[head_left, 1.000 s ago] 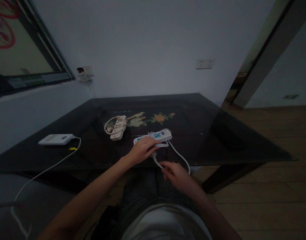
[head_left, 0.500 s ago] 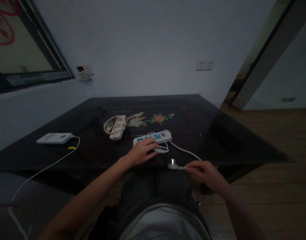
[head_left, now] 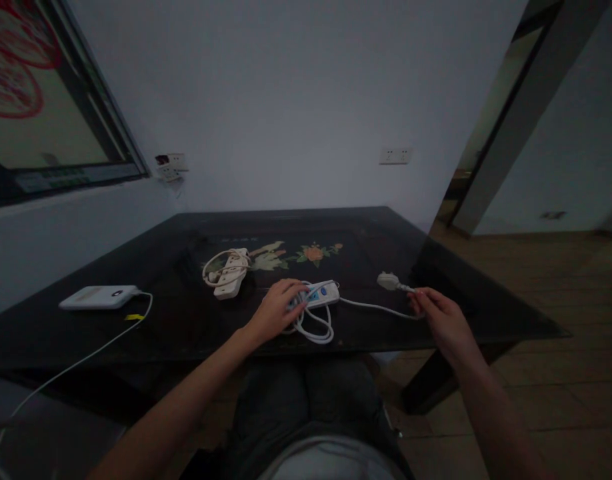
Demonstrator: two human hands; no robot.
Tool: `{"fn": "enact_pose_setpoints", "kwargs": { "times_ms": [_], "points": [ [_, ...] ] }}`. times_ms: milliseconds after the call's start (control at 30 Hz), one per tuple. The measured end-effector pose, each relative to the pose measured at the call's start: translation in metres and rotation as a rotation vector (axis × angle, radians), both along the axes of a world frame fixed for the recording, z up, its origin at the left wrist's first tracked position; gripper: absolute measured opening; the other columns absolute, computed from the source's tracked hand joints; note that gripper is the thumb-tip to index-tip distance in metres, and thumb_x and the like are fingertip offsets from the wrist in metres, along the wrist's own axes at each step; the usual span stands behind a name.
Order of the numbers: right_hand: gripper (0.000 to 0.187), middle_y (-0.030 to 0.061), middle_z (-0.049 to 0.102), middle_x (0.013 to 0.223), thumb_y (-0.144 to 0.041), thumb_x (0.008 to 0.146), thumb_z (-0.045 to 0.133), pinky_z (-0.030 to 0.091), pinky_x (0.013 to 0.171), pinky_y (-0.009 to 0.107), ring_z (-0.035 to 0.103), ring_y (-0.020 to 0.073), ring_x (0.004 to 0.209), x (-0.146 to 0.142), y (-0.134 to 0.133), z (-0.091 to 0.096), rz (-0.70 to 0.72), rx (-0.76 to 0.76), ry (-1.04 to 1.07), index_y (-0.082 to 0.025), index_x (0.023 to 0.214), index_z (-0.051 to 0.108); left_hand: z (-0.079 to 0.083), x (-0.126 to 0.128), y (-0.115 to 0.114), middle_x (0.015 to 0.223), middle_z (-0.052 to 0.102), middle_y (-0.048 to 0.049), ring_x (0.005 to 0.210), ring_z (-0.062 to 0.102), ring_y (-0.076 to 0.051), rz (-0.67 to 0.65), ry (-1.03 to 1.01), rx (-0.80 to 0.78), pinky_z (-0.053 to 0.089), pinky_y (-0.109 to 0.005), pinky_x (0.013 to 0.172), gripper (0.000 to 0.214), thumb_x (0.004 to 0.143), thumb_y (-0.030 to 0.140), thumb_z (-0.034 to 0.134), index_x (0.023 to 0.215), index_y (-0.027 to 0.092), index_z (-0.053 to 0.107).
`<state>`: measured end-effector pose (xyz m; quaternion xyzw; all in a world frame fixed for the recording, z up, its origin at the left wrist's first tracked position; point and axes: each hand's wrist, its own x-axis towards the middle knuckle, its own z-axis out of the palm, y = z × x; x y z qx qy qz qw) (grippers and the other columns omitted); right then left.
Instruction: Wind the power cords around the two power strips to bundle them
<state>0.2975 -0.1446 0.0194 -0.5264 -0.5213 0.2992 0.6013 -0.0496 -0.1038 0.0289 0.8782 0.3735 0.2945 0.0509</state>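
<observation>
A white power strip (head_left: 328, 292) with blue socket faces lies near the front edge of the dark table, its left part hidden under my left hand (head_left: 281, 308). Those fingers curl over the strip and the loops of its white cord (head_left: 320, 333), which spill toward the table edge. My right hand (head_left: 439, 317) pinches the cord just behind its white plug (head_left: 387, 281), held over the table's right side. Between the strip and that hand the cord (head_left: 379, 307) runs nearly straight. Beyond my left hand sits a second white power strip (head_left: 231, 277) with its cord wound around it.
A white power bank (head_left: 99, 298) with a cable lies on the table (head_left: 186, 333) at the left, near a yellow tag (head_left: 135, 317). Wall sockets (head_left: 395, 156) are on the wall behind. A window (head_left: 61, 120) is at upper left.
My right hand has moved right and away from my body, carrying the plug from the table's front edge to over its right side. Cord loops by my left hand hang lower and looser.
</observation>
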Motion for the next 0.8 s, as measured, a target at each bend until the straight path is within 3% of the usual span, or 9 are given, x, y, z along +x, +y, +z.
{"fn": "enact_pose_setpoints", "kwargs": {
  "times_ms": [100, 167, 267, 400, 567, 800],
  "points": [
    [0.032, -0.0030, 0.048, 0.058, -0.048, 0.076, 0.065, 0.036, 0.058, 0.025, 0.045, 0.0113, 0.057, -0.004, 0.026, 0.003, -0.058, 0.127, 0.135, -0.018, 0.068, 0.060, -0.001, 0.000, 0.020, 0.126, 0.056, -0.0131, 0.117, 0.051, -0.028, 0.152, 0.023, -0.115, 0.040, -0.041, 0.101, 0.052, 0.085, 0.047, 0.056, 0.126, 0.017, 0.052],
    [0.032, -0.0034, 0.048, 0.058, -0.048, 0.074, 0.068, 0.035, 0.056, 0.024, 0.044, 0.0098, 0.055, -0.007, 0.045, 0.009, -0.085, 0.216, 0.212, -0.018, 0.065, 0.058, -0.001, 0.000, 0.029, 0.130, 0.054, -0.0128, 0.118, 0.052, -0.030, 0.175, 0.088, -0.213, 0.041, -0.042, 0.100, 0.065, 0.079, 0.055, 0.059, 0.133, 0.019, 0.048],
    [0.033, -0.0031, 0.053, 0.064, -0.046, 0.069, 0.072, 0.034, 0.052, 0.022, 0.040, 0.0064, 0.052, -0.007, 0.073, 0.027, -0.130, 0.357, 0.344, -0.017, 0.066, 0.057, -0.001, 0.000, 0.031, 0.130, 0.056, -0.0089, 0.114, 0.056, -0.029, 0.160, 0.166, -0.312, 0.044, -0.040, 0.095, 0.064, 0.081, 0.059, 0.053, 0.135, 0.025, 0.046],
    [0.032, -0.0024, 0.056, 0.073, -0.044, 0.072, 0.070, 0.036, 0.049, 0.021, 0.038, 0.0038, 0.048, -0.006, 0.100, 0.061, -0.152, 0.511, 0.421, -0.017, 0.068, 0.054, 0.000, 0.003, 0.023, 0.130, 0.057, -0.0053, 0.115, 0.057, -0.029, 0.198, 0.216, -0.268, 0.047, -0.040, 0.091, 0.055, 0.085, 0.056, 0.046, 0.134, 0.031, 0.046],
    [0.023, -0.0050, 0.051, 0.067, -0.036, 0.082, 0.063, 0.038, 0.053, 0.020, 0.035, 0.0032, 0.046, -0.019, 0.121, 0.104, -0.022, 0.660, 0.403, -0.018, 0.070, 0.054, -0.001, 0.006, 0.015, 0.130, 0.058, -0.0035, 0.116, 0.057, -0.027, 0.261, 0.214, -0.203, 0.047, -0.039, 0.092, 0.052, 0.085, 0.050, 0.049, 0.134, 0.031, 0.046],
    [0.026, -0.0105, 0.028, 0.048, -0.033, 0.091, 0.052, 0.032, 0.048, 0.019, 0.026, 0.0061, 0.040, -0.023, 0.168, 0.141, -0.122, 0.631, 0.372, -0.020, 0.068, 0.053, -0.005, 0.005, 0.010, 0.131, 0.058, -0.0005, 0.114, 0.057, -0.024, 0.227, 0.213, -0.120, 0.046, -0.036, 0.094, 0.056, 0.083, 0.043, 0.054, 0.137, 0.032, 0.042]
  ]
}}
